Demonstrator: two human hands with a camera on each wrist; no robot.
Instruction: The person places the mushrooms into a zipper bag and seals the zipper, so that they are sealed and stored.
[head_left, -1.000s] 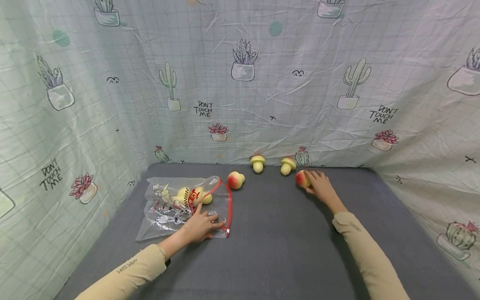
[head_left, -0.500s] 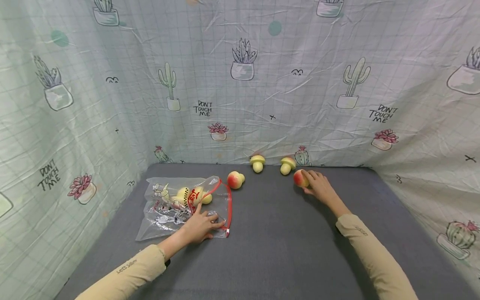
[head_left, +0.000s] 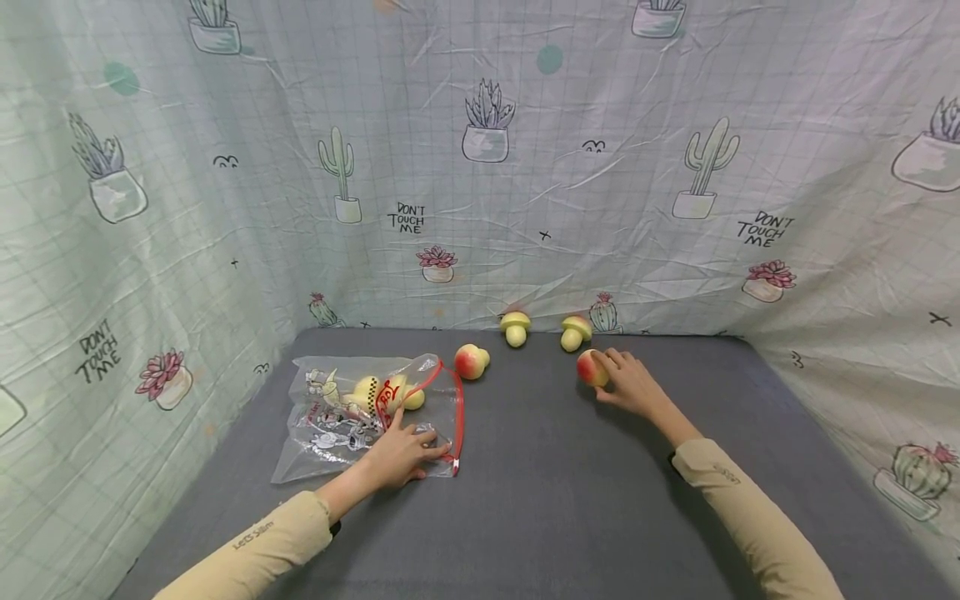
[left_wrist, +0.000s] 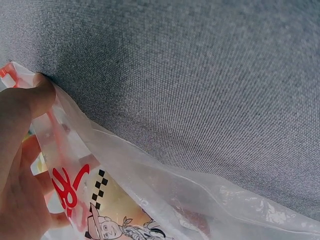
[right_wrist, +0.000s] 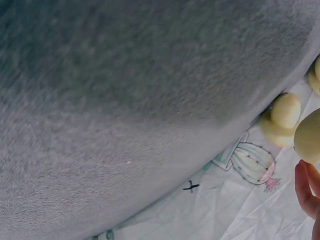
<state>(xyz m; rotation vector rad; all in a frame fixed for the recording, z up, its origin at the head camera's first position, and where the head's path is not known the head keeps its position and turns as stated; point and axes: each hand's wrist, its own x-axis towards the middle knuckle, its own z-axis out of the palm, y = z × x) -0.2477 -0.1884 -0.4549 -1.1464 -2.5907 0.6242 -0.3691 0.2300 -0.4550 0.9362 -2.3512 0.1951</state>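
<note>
Hanging at the left and running round the back, a creased pale cloth [head_left: 555, 183] printed with cacti and lettering edges the dark grey table [head_left: 540, 517], whose surface shows a fine woven grain in the left wrist view. On the left part of the table lies a clear plastic bag [head_left: 300, 457], thin, wrinkled and glossy, printed with cartoon figures and red script. Through the film show smooth yellow pieces [head_left: 365, 392], partly masked by the print, so their number is hard to tell. The left hand [head_left: 401, 454] rests across the bag near its mouth, fingers spread wide and touching the film, below a cream sleeve [head_left: 262, 542]. A red cord [head_left: 460, 408] trims the opening. Just beside its far end sits a red-and-yellow mushroom [head_left: 471, 362] with a rounded cap and stubby stem, close to the bag's mouth. Farther right, near the foot of the cloth, are a yellow mushroom [head_left: 515, 328] and a red-tinged mushroom [head_left: 575, 332], set apart. Just nearer the person than the latter is the held piece [head_left: 588, 369], smooth, round, red and yellow, pinched by the fingertips of the right hand [head_left: 633, 386]; whether it touches the table is unclear.
</note>
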